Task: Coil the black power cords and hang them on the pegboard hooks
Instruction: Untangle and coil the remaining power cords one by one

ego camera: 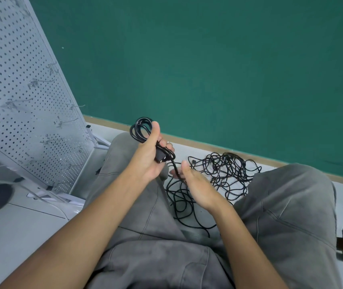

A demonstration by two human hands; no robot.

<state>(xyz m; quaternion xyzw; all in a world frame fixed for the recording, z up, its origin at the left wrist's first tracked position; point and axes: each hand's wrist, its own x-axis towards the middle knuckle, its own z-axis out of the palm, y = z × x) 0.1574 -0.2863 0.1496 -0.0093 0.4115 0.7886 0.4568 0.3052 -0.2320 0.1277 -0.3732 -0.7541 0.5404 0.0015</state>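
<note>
Green wall, glossy black cord looped, left hand

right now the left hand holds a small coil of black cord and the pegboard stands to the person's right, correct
Not quite. The left hand does hold the coil, but the pegboard stands to the person's left, not right. The head view shows it.

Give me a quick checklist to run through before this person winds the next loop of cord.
1. Left hand grips the coil: ok.
2. Right hand on the cord's free length: cannot tell, fingers hidden.
3. Free length clear of the tangled cords on the floor: not ok, it runs into them.
4. Pegboard within reach on the left: ok.
5. Free hook on it: ok.
</note>
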